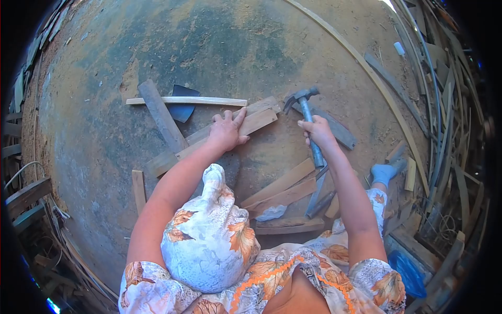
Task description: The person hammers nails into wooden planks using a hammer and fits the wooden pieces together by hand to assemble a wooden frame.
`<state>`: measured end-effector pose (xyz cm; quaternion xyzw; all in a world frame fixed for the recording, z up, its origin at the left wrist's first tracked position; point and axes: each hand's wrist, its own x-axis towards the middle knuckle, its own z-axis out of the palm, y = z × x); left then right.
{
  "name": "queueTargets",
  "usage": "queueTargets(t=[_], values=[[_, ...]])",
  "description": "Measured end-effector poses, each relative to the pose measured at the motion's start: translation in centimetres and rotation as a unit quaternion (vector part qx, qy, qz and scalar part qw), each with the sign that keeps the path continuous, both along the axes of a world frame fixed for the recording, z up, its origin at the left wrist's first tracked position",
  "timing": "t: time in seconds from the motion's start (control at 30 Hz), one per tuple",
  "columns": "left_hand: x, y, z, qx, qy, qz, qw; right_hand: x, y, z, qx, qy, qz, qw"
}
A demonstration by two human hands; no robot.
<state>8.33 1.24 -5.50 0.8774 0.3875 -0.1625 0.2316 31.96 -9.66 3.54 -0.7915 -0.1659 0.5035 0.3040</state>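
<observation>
Specifically, head view: left hand lies nearer, fingers spread over the plank, whose long axis slants outward to the right. Right hand is closed around the hammer, its head near the plank's right end.

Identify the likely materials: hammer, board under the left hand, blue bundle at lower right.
Hammer: head looks like steel, dull dark grey; handle possibly painted or worn metal, smooth and blue-grey, but coated wood isn't ruled out.
Board: bare sawn wood, pale brown with straight-cut edges; species unclear.
Blue bundle: probably thin plastic film, crumpled with glossy creases.
</observation>
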Motion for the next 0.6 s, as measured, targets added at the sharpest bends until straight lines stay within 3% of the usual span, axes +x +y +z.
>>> queueTargets(t=[0.1,0.2,0.4,0.6], values=[[0.3,0.1,-0.4,-0.025,0.013,0.021,0.999,-0.5,1.5,0.1,-0.024,0.023,0.030,0.999],[0.1,-0.4,0.8,0.031,-0.008,0.039,0.999,-0.7,3.4,-1.2,-0.004,-0.006,0.044,0.999],[0.7,0.6,1.1,-0.039,0.036,0.026,0.998,-0.8,6.0,-2.3,-0.067,-0.017,0.114,0.991],[0.6,0.7,0.5,-0.031,0.075,0.011,0.997,-1.1,6.6,-2.7,-0.093,-0.006,0.103,0.990]])
